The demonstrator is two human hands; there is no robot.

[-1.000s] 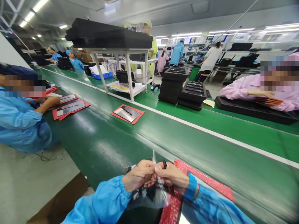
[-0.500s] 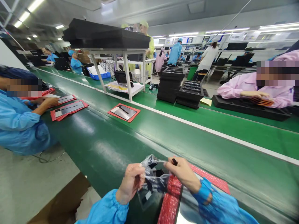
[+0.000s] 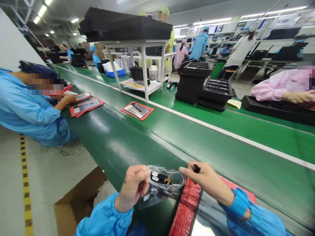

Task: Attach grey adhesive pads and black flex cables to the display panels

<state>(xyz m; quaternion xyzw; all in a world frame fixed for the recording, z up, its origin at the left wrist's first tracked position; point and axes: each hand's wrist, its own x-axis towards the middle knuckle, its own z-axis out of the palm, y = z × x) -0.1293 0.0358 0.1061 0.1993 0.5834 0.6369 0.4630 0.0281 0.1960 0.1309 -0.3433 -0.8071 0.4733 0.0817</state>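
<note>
My left hand is closed on the left edge of a clear plastic bag that holds a small black part with white labels. My right hand pinches the bag's right edge and also grips a black pen between its fingers. Both hands hold the bag stretched open just above the near edge of the green conveyor belt. Under my right wrist lies a red bubble-wrap sheet with a grey panel on it.
A red mat with a grey panel lies further up the belt. A person in blue works at the left over more red mats. Black tray stacks, a white rack and a cardboard box on the floor are nearby.
My hands moved apart and pulled the crumpled bag open between them. The view shifted left, bringing the cardboard box and floor into sight.
</note>
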